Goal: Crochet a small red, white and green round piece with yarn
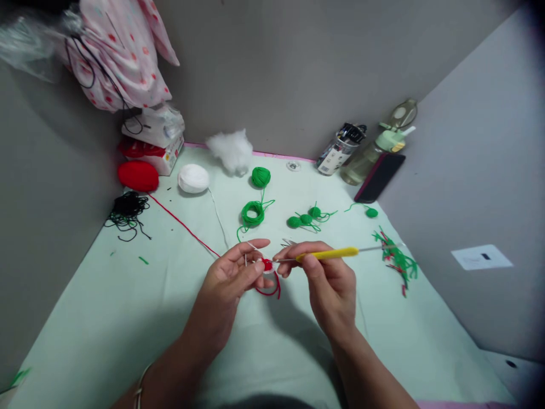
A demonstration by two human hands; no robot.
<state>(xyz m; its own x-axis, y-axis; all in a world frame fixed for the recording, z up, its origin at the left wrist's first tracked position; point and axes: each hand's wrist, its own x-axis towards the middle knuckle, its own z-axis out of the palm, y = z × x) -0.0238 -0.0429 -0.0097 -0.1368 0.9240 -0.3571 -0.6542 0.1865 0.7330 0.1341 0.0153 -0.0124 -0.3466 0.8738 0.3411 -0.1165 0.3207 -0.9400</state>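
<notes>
My left hand (232, 275) pinches a small red and white crochet piece (267, 265) between thumb and fingers. White yarn passes over the raised forefinger. My right hand (327, 284) is closed round a crochet hook (332, 254) with a yellow handle, its metal tip at the crochet piece. A short red yarn tail (277, 287) hangs below the piece. Red yarn runs from the left hand back to a red yarn ball (138, 175), and white yarn trails toward a white yarn ball (193, 179). Part of a pair of scissors (288, 242) shows behind my right hand.
Green yarn (252, 214), a green ball (261, 177), small green crocheted balls (305, 218) and white stuffing (232, 150) lie behind my hands. Black yarn (128, 210) is left. A bottle (361, 162), phone (380, 177), pen holder (338, 149) and yarn scraps (399, 258) stand or lie right.
</notes>
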